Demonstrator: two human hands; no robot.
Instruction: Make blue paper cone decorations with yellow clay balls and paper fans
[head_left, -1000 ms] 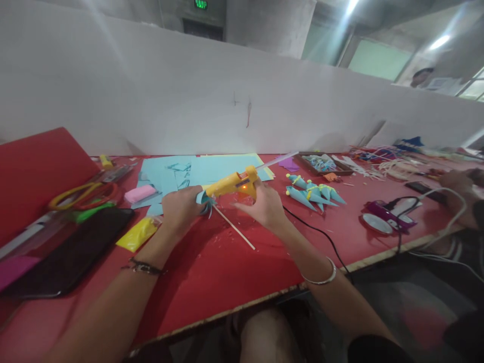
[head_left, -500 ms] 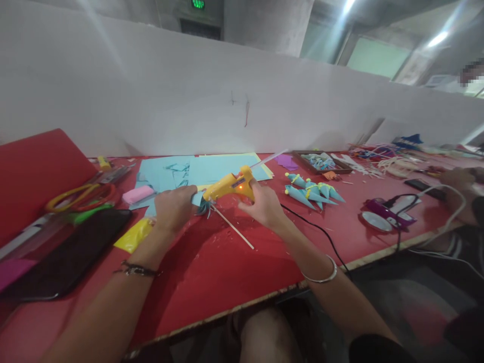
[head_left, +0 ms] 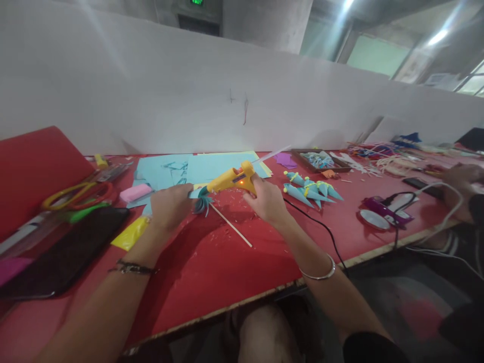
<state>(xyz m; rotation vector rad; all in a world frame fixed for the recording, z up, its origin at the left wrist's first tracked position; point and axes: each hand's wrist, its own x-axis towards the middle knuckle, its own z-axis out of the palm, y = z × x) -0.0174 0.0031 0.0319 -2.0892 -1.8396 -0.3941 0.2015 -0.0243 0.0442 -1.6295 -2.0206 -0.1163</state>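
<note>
My right hand point(head_left: 267, 200) is wrapped round a yellow hot glue gun point(head_left: 229, 180), whose small light glows orange. A clear glue stick point(head_left: 272, 153) juts from its back. My left hand point(head_left: 171, 205) is closed on a blue paper piece with curled strips point(head_left: 203, 202) hanging from it. The glue gun's nozzle points left at this piece; whether it touches the paper I cannot tell. Below them a thin wooden stick point(head_left: 231, 226) lies on the red table point(head_left: 219, 282). Several blue paper cones point(head_left: 312, 190) with yellow trim lie to the right of my right hand.
Blue paper sheets point(head_left: 223, 166) lie behind my hands. On the left are scissors point(head_left: 70, 195), a black phone point(head_left: 68, 252) and a yellow packet point(head_left: 131, 233). To the right, a black cord point(head_left: 321, 224) crosses the table near a purple device point(head_left: 387, 212). Another person's hand point(head_left: 461, 176) is at far right.
The glue gun has moved slightly up and right, and its nozzle sits a little higher. The curled strips show more clearly beneath it. Both hands keep their hold.
</note>
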